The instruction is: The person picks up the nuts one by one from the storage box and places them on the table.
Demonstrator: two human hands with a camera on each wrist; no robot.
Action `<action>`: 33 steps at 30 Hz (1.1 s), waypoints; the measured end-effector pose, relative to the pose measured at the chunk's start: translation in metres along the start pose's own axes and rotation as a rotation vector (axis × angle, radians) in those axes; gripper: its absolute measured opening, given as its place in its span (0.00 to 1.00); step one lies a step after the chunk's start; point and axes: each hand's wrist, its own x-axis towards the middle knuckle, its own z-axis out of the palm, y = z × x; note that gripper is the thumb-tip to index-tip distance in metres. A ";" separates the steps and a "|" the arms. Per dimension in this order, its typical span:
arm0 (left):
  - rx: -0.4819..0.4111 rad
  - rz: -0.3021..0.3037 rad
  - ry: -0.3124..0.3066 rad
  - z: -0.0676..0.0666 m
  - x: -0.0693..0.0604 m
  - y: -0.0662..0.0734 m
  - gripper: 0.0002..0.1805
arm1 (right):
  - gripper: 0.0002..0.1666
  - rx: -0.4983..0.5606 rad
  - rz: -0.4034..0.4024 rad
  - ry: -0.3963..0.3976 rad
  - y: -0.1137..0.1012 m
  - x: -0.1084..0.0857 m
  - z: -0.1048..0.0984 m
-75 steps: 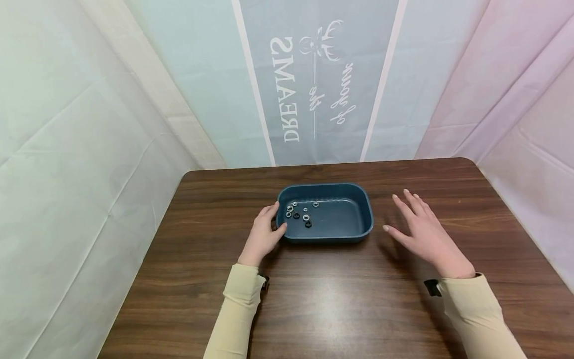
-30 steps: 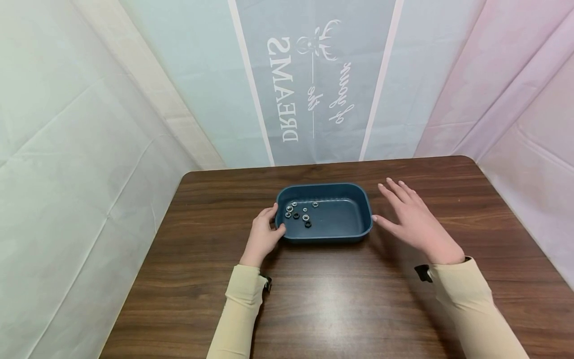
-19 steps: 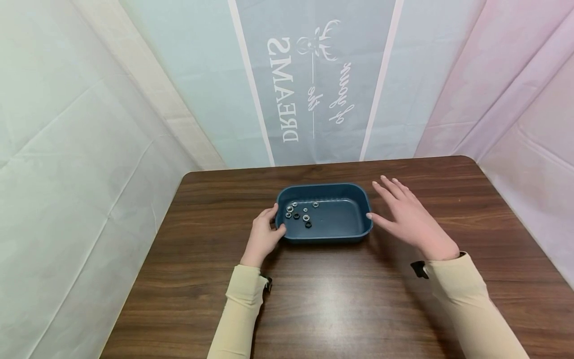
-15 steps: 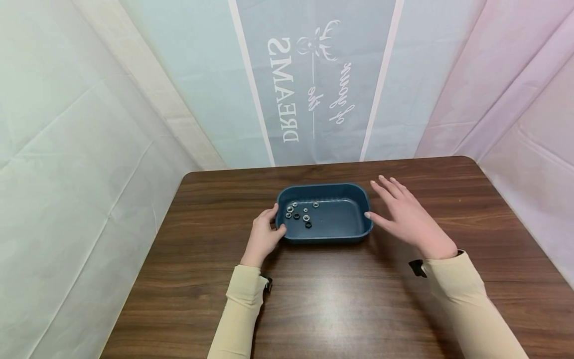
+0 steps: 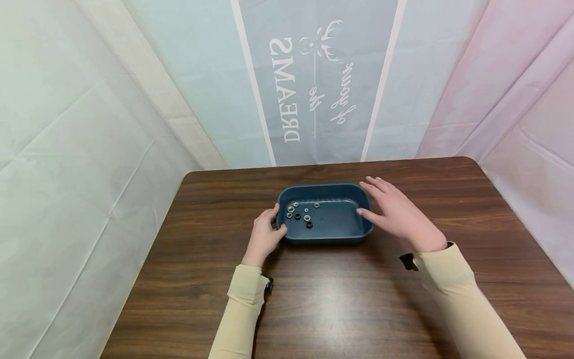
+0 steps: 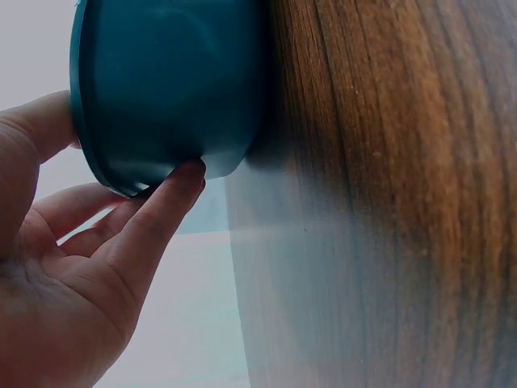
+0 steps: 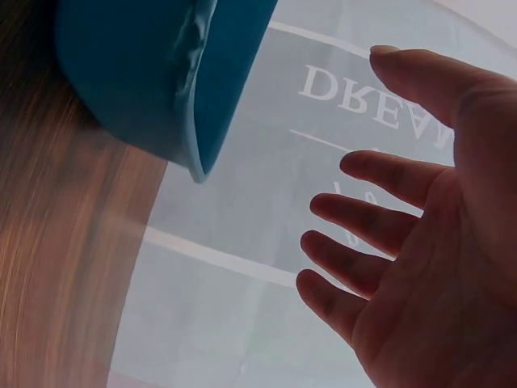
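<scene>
A dark blue rectangular tray (image 5: pixel 338 219) stands on the table. Toward its left end lie several small hex nuts, some silver (image 5: pixel 307 218) and some black (image 5: pixel 309 225). My left hand (image 5: pixel 262 238) holds the tray's left end, thumb at the rim and fingers against the outer wall. The left wrist view has that grip from the side, with the tray wall (image 6: pixel 170 81) by the fingertips. Over the tray's right end hovers my right hand (image 5: pixel 401 217), fingers spread and holding nothing. In the right wrist view a gap separates that hand (image 7: pixel 444 234) from the tray (image 7: pixel 129 73).
The brown wood-grain table (image 5: pixel 332 299) reaches beyond the tray on every side. Behind it hangs a pale blue cloth (image 5: pixel 323 99) with mirrored lettering. Whitish cloth walls (image 5: pixel 89 174) rise at the left and right. A dark strap shows at each cuff.
My right hand has moved left, from beside the tray to over its right end. The left hand stays at the tray's left end, and the tray and nuts look unmoved.
</scene>
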 end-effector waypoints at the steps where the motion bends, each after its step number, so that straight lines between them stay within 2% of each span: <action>1: 0.002 -0.002 0.000 0.000 0.000 0.000 0.33 | 0.41 0.010 0.000 -0.005 -0.001 0.001 0.000; 8: 0.008 -0.013 -0.004 0.000 0.000 0.001 0.34 | 0.39 0.052 -0.005 -0.049 -0.002 0.008 0.002; 19: 0.021 -0.020 -0.005 -0.001 -0.001 0.003 0.34 | 0.39 0.087 -0.044 -0.075 -0.005 0.018 0.004; 33: 0.037 -0.031 0.001 0.000 0.000 0.004 0.34 | 0.40 0.166 -0.047 -0.124 -0.006 0.031 0.006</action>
